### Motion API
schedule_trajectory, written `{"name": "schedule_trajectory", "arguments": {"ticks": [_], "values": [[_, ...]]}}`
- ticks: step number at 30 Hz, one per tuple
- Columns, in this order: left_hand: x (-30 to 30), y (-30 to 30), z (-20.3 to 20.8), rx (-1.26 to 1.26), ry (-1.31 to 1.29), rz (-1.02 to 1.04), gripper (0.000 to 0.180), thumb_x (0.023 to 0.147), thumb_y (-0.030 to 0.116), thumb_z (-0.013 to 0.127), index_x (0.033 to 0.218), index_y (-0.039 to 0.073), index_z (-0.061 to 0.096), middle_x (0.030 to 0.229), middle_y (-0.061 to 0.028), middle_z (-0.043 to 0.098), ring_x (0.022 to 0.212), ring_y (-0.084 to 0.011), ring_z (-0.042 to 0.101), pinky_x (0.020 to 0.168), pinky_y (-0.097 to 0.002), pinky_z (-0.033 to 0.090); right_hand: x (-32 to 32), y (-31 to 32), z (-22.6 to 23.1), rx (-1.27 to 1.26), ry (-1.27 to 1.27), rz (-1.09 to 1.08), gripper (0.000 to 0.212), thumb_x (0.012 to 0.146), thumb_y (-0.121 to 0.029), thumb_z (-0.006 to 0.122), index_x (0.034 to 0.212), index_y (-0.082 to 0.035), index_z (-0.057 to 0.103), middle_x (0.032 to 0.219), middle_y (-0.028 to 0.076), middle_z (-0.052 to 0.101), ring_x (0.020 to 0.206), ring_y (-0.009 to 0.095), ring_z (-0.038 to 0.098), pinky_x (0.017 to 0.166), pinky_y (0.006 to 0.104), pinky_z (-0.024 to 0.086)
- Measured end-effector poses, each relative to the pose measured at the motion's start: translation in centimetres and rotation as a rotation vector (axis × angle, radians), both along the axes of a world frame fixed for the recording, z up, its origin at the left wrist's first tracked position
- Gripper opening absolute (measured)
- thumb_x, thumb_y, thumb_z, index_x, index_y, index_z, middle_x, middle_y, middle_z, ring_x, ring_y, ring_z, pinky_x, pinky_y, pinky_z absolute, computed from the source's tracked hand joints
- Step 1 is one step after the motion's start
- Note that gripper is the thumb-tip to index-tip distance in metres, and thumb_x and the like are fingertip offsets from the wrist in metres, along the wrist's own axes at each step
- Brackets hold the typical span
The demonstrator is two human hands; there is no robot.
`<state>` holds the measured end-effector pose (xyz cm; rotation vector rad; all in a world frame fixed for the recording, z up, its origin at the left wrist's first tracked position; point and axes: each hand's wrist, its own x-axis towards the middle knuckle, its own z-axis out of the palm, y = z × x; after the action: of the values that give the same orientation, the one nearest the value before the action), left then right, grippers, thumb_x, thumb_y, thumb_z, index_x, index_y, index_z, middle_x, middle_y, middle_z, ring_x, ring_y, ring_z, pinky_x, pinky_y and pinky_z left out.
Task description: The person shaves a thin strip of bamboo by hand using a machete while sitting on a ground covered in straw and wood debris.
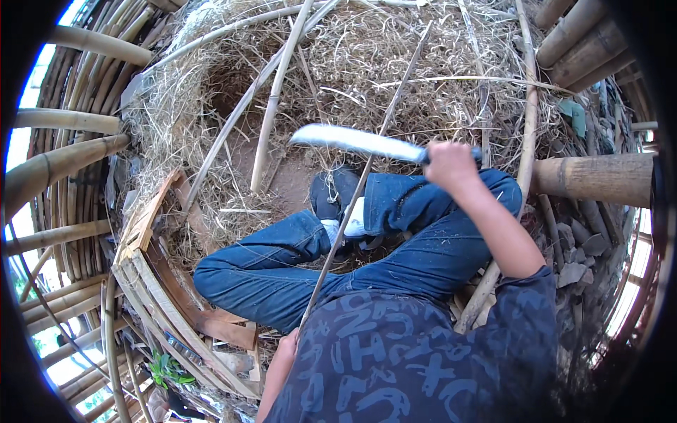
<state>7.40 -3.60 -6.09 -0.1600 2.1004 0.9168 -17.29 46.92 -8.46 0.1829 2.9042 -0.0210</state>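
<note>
"Bamboo strip (343,229): placement?"

"Slanted across the crossed legs (437,250), far end well beyond; presumably so laid for support along its length. Thin, brown, nearly straight."

"Hold?"

"Left hand (283,351), just beside the legs, on the near side: fingers closed around the strip's near end, partly hidden. Right hand (451,166), over the legs' right side: fingers clenched on the dark handle of a knife (352,139), likely for firm control."

"Blade?"

"Long, pale, gently curved, blurred; contact with strip, cannot tell."

"Surroundings?"

"Beyond the legs, dry curly shavings (441,113); leftward, rough slatted wood (134,240)."
</note>
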Motion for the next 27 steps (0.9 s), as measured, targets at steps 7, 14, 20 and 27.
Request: {"name": "schedule_trajectory", "arguments": {"ticks": [7, 14, 20, 27], "values": [[1.6, -1.4, 0.0, -0.012, -0.008, 0.002, 0.021, 0.097, 0.019, 0.05, 0.098, -0.001, 0.055, 0.071, -0.0246, 0.055, 0.067, -0.0432, 0.057, 0.061, -0.0415, 0.045, -3.4, 7.4, -1.1, 0.061, 0.044, -0.248, 0.018, 0.075, -0.014, 0.058, 0.085, -0.004, 0.069, 0.084, 0.018, 0.07, 0.079, 0.032, 0.071, 0.074, 0.0449, 0.056], [9.0, -7.1, -4.2, -0.102, -0.06, -0.005, 0.021, 0.097, 0.018, 0.049, 0.1, -0.001, 0.057, 0.072, -0.0245, 0.056, 0.068, -0.0425, 0.059, 0.062, -0.0408, 0.046, -4.2, 19.6, 5.2, 0.142, 0.199, -0.669, 0.03, 0.08, -0.025, 0.06, 0.092, 0.001, 0.069, 0.098, 0.027, 0.067, 0.094, 0.042, 0.065, 0.084, 0.0485, 0.051], [0.3, -0.9, 1.1, 0.052, 0.033, 0.078, 0.03, 0.099, 0.023, 0.047, 0.094, -0.003, 0.061, 0.07, -0.0156, 0.061, 0.065, -0.0237, 0.06, 0.065, -0.0371, 0.047, -1.9, 12.9, 5.7, -0.03, 0.245, -0.555, 0.031, 0.076, -0.032, 0.066, 0.088, -0.004, 0.071, 0.087, 0.024, 0.068, 0.09, 0.039, 0.066, 0.081, 0.0478, 0.052], [0.1, -2.6, 0.0, 0.033, -0.213, 0.2, 0.046, 0.1, 0.034, 0.048, 0.076, -0.004, 0.058, 0.061, -0.002, 0.053, 0.059, -0.0124, 0.048, 0.057, -0.0313, 0.041, 1.5, 0.4, 4.0, -0.506, 0.191, -0.477, 0.034, 0.076, -0.035, 0.07, 0.082, -0.002, 0.07, 0.075, 0.021, 0.068, 0.075, 0.037, 0.067, 0.069, 0.0438, 0.053]]}}
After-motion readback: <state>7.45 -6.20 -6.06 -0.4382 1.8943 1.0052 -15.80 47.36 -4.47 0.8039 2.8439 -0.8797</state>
